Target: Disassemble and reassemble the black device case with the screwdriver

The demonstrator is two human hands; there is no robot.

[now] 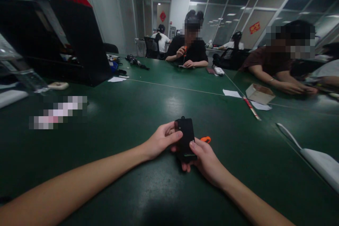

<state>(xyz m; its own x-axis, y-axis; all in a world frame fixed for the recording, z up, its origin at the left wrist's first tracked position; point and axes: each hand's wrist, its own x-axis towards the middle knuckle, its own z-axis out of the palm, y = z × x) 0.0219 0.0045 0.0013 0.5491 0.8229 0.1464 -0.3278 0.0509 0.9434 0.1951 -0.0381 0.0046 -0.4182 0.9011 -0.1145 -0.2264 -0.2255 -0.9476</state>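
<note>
Between both hands is a flat black rectangular case (186,134) with a small loop on its top end and a thin greenish strip near its bottom. My left hand (162,139) grips its left side, thumb on the front face. From the right and below, my right hand (205,153) holds it, its thumb pressed on the lower right edge and fingers curled behind. Just beyond my right hand lies an orange-and-black object (206,140), partly hidden, so I cannot tell its kind.
A dark green table (127,190) spreads around me. At the left stands a large black box-like panel (79,39). To the right are a small cardboard box (260,94), a red-and-white stick (251,108) and a white corded block (321,164). People (187,51) sit across the table.
</note>
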